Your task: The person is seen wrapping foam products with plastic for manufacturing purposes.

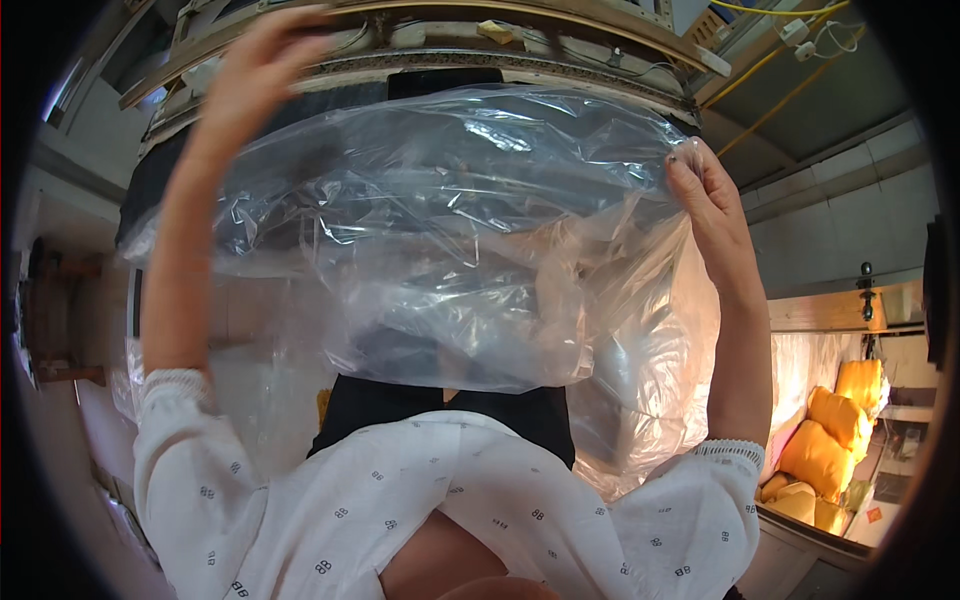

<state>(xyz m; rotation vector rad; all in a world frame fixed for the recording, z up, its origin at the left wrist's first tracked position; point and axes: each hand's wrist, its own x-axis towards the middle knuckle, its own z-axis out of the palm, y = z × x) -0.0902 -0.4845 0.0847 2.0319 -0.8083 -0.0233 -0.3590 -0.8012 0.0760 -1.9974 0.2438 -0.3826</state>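
A large clear plastic sheet or bag [460,290] spreads across the middle of the head view, wrinkled and shiny, and hangs down in front of my lap. My right hand [705,190] is closed on its upper right edge, thumb and fingers pinching the film. Raised at the upper left, my left hand [270,60] is above the far left part of the film, near a wooden rail. Motion smears its fingers, so whether they are apart or closed does not show. Under the film, a dark surface [150,190] shows at the left.
Wooden rails [640,40] and a speckled ledge run along the far side, with a small yellowish piece [495,32] on them. Yellow cables [770,110] hang at the upper right. More clear film [650,370] drapes down on the right. Yellow bundles [825,440] lie at the lower right.
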